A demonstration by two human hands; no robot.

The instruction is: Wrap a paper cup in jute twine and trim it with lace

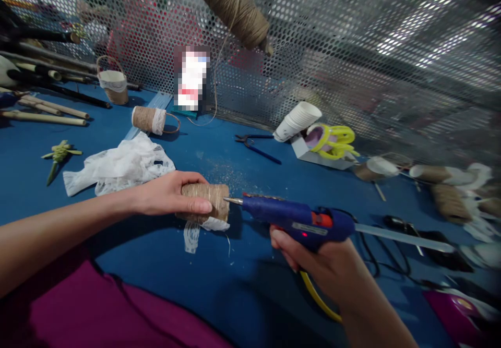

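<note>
My left hand (176, 194) is closed around a twine-wrapped cup (219, 196) that lies on its side on the blue table. A strip of white lace (191, 237) runs along the cup's lower edge, and its loose end hangs down toward me. In my right hand (313, 259) is a blue hot glue gun (291, 213) with a red light on its body. The metal nozzle touches or nearly touches the twine near the cup's right end. From the back of the gun sticks a long clear glue stick (407, 237).
Crumpled white lace (121, 165) lies beyond my left forearm. Two finished baskets, one upright (113, 86) and one tipped over (148, 120), stand behind it. Blue-handled pliers (258, 147), stacked paper cups (297, 121) and yellow scissors (336, 140) lie farther back, before a perforated metal screen (344, 76).
</note>
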